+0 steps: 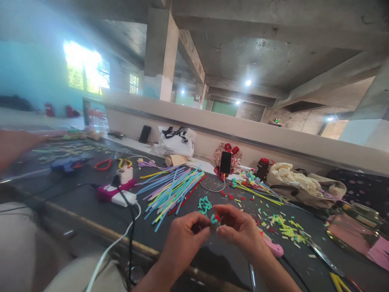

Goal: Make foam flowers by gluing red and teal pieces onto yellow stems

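Observation:
My left hand (pixel 185 239) and my right hand (pixel 238 229) meet over the dark table (pixel 91 211), near its front edge. Between their fingertips they pinch a small teal and red craft piece (pixel 215 219). Just beyond it lies a little heap of teal cut bits (pixel 205 205). A loose bundle of long colourful sticks (pixel 172 190) fans out to the left of my hands. Green and yellow cut scraps (pixel 285 229) are scattered to the right.
A pink and white power strip (pixel 117 194) with cables lies left. A phone (pixel 225 162) leans at the back, near a white bag (pixel 176 141) and a beige bag (pixel 300 184). Another person's arm (pixel 18 142) reaches in far left. A pink tool (pixel 273 247) lies by my right wrist.

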A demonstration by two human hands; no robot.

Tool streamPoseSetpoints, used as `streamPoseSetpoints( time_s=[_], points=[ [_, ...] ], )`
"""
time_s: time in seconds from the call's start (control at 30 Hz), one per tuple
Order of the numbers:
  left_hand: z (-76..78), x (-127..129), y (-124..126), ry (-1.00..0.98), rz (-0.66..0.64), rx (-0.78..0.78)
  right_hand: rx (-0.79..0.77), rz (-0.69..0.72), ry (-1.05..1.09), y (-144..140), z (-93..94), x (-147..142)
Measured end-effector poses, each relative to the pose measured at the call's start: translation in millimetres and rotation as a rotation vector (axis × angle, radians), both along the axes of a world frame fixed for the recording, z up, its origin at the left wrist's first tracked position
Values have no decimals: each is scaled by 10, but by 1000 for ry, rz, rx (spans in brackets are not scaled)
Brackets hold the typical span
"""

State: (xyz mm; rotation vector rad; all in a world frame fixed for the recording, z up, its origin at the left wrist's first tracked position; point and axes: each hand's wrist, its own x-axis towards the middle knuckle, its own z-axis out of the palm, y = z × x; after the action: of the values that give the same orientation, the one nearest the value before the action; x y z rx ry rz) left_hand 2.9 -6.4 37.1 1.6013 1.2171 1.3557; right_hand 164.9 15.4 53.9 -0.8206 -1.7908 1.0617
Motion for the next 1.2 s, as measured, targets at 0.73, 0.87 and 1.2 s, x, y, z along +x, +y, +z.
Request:
streamPoseSetpoints(
  time_s=[0.73, 0.87, 1.2],
  points=[
    [50, -125, 77, -807, -329, -340, -219, 62, 35, -19, -208, -375],
    [79, -165, 60, -734, -413, -366, -329, 147, 84, -25, -185, -346],
    [6, -148, 119, -799, -289, -326, -431, 177, 263, -56, -303, -494]
  ],
)
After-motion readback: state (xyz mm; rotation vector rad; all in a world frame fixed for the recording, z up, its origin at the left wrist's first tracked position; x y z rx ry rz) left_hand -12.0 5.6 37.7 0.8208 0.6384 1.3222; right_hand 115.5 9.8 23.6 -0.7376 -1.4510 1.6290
